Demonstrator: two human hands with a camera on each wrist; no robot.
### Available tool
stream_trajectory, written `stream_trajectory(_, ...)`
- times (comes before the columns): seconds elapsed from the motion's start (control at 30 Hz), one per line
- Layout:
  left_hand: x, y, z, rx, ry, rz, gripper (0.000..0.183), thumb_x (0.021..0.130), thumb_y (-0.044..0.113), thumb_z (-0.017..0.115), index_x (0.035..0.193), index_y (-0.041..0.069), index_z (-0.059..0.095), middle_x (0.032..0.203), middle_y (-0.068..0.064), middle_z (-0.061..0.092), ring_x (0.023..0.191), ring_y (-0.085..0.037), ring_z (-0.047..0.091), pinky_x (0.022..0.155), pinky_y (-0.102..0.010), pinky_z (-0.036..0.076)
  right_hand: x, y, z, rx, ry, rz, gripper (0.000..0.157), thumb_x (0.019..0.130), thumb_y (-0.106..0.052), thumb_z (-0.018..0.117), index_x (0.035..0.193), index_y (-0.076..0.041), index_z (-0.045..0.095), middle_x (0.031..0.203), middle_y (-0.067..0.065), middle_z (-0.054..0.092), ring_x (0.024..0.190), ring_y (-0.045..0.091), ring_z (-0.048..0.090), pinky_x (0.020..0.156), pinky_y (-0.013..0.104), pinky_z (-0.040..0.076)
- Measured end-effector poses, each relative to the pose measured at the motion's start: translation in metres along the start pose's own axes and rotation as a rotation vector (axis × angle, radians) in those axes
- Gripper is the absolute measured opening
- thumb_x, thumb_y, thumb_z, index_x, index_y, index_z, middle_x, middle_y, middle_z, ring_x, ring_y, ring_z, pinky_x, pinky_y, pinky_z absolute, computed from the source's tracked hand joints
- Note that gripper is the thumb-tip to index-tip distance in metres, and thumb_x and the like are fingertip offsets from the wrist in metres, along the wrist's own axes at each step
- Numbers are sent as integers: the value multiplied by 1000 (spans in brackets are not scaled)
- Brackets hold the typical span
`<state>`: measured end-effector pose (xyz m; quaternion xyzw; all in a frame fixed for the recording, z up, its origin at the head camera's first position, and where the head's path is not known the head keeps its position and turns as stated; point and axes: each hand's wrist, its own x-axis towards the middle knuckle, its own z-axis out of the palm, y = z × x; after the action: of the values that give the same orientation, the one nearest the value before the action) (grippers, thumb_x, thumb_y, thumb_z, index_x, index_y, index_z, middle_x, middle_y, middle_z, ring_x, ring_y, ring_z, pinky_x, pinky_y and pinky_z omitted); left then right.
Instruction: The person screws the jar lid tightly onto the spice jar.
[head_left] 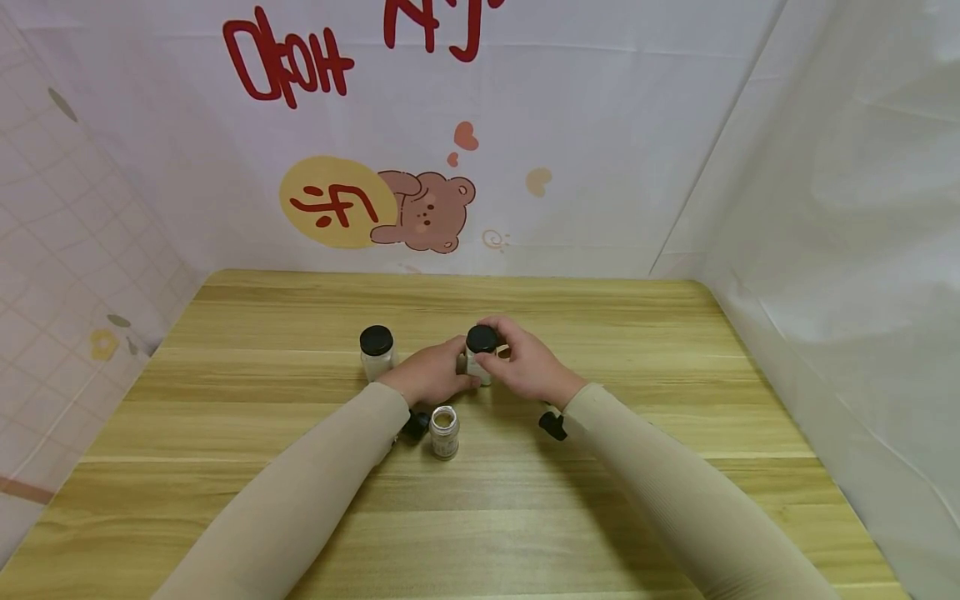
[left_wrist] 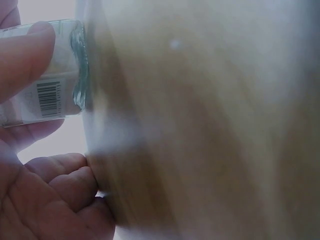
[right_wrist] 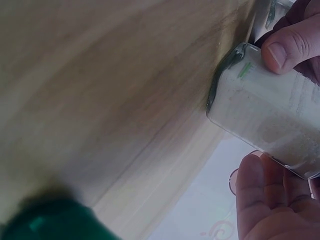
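A square clear glass jar with a black lid stands upright between my two hands, its base close over the tabletop. My left hand grips it low from the left, thumb on the near side. From the right, my right hand holds it just under the lid, thumb in front and fingers behind. A barcode label shows on the jar in the left wrist view. Pale contents sit behind the glass in the right wrist view.
Left of my left hand stands a second black-lidded jar. A small lidless glass jar stands nearer, by my left wrist. A blurred dark green round thing sits low in the right wrist view. A printed sheet rises behind the wooden table.
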<state>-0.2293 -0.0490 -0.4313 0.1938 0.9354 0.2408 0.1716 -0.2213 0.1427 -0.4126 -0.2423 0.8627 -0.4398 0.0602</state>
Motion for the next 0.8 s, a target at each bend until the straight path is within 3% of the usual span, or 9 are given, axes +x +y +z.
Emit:
stream_trajectory(0.2, 0, -1, 0, -5, 1, 1, 53, 84, 52, 61, 129, 34, 39, 111, 1, 59, 102, -18, 56, 88, -40, 45, 0, -2, 0, 2, 5, 14, 35, 88, -33, 63, 118, -23, 48, 111, -5, 57, 99, 12, 57, 84, 31, 49)
stream_trajectory(0.43, 0, -1, 1, 10, 1, -2, 54, 84, 53, 61, 129, 34, 38, 112, 1, 59, 103, -18, 56, 88, -40, 45, -2, -4, -1, 13, -5, 20, 48, 88, -33, 64, 130, -23, 43, 120, -1, 55, 101, 16, 58, 87, 35, 49)
stream_trajectory(0.67, 1, -1, 1, 12, 6, -1, 57, 83, 53, 61, 132, 36, 37, 118, 0, 58, 108, -18, 55, 91, -40, 45, 0, -3, -1, 7, -9, 18, 33, 89, -33, 61, 119, -27, 48, 113, -6, 55, 102, 11, 55, 85, 31, 49)
stream_trajectory(0.8, 1, -1, 2, 9, 7, -1, 55, 83, 53, 61, 130, 34, 38, 117, 0, 58, 107, -18, 56, 90, -40, 45, 0, -3, -1, 8, -9, 19, 35, 89, -33, 62, 119, -23, 48, 114, -3, 56, 101, 12, 56, 84, 31, 49)
